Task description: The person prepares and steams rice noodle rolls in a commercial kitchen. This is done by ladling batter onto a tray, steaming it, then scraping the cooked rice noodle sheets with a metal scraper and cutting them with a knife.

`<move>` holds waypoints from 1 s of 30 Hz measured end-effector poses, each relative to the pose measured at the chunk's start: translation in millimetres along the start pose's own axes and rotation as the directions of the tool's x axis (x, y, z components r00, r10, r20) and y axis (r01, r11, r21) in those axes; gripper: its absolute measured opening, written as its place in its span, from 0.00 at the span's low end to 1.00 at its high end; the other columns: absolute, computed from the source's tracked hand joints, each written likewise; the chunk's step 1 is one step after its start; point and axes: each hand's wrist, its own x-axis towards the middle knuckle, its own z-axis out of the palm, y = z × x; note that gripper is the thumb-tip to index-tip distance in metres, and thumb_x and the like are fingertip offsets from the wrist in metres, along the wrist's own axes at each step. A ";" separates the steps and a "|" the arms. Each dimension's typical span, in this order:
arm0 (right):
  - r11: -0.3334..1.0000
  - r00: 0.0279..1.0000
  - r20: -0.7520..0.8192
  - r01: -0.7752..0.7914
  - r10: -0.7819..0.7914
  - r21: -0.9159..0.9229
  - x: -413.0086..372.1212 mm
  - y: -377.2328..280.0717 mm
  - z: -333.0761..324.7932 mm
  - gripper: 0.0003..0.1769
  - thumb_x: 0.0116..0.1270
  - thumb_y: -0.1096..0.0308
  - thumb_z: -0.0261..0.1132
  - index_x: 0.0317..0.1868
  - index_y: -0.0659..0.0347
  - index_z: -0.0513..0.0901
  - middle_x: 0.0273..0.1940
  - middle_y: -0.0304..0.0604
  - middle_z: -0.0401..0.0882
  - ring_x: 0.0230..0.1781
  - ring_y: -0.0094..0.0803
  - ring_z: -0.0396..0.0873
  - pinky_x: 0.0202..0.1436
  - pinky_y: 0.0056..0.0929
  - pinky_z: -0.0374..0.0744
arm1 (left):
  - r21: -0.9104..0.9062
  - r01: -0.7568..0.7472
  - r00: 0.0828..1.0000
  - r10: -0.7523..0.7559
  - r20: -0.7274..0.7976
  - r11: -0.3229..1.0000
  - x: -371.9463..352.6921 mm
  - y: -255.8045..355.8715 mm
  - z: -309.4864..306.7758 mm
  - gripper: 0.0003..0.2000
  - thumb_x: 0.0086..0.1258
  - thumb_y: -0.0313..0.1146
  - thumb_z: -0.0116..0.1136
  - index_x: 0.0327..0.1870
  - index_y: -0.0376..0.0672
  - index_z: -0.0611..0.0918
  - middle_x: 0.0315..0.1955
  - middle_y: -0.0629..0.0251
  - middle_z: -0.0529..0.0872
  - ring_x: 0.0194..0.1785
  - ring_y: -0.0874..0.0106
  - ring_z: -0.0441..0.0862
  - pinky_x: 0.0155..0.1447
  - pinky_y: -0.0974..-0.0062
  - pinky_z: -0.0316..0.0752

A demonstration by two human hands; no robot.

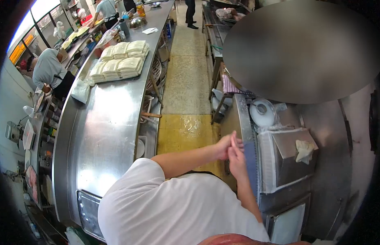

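My left hand [224,148] and my right hand [237,158] meet in front of my body, beside the edge of the right-hand counter. Their palms and fingers press against each other, with the fingers mostly stretched upward. Nothing shows between them, though the inner surfaces are hidden. Just right of the hands stands a slant-topped metal box [289,167] with a white cloth-like edge. A crumpled cream cloth [305,151] lies on the box. Behind it is a round white lid [263,113] with a dark knob.
A long steel counter [110,126] runs along my left, bearing stacked pale packets [120,61] and a metal bowl [137,22]. A wet yellow floor aisle [186,130] lies ahead. One person [53,71] bends at the left wall bench; other people stand farther off.
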 end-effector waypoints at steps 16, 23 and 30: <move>0.594 0.657 0.746 0.645 -0.110 -0.480 395.5 -287.3 215.2 0.25 0.75 0.48 0.59 0.51 0.63 0.86 0.41 0.56 0.87 0.43 0.55 0.86 0.48 0.52 0.84 | -0.466 -0.181 0.981 0.190 -0.028 0.866 -76.7 236.4 -113.0 0.32 0.81 0.62 0.42 0.70 0.43 0.73 0.65 0.58 0.79 0.72 0.61 0.72 0.79 0.54 0.64; 0.420 0.485 0.831 0.837 -0.274 -0.350 477.3 -327.9 266.1 0.22 0.72 0.51 0.61 0.54 0.60 0.86 0.46 0.54 0.88 0.48 0.52 0.86 0.52 0.50 0.84 | -0.399 -0.240 0.970 0.233 -0.067 0.885 -56.4 226.9 -141.0 0.27 0.82 0.55 0.46 0.68 0.43 0.74 0.63 0.60 0.81 0.68 0.61 0.75 0.71 0.58 0.70; 0.437 0.663 0.668 0.739 -0.337 -0.513 624.7 -277.6 171.0 0.22 0.69 0.55 0.63 0.58 0.58 0.86 0.50 0.51 0.88 0.53 0.49 0.86 0.55 0.48 0.83 | -0.338 -0.459 0.858 0.313 -0.406 0.821 -3.2 255.4 -183.8 0.22 0.83 0.48 0.49 0.66 0.42 0.75 0.60 0.62 0.82 0.64 0.62 0.77 0.64 0.62 0.76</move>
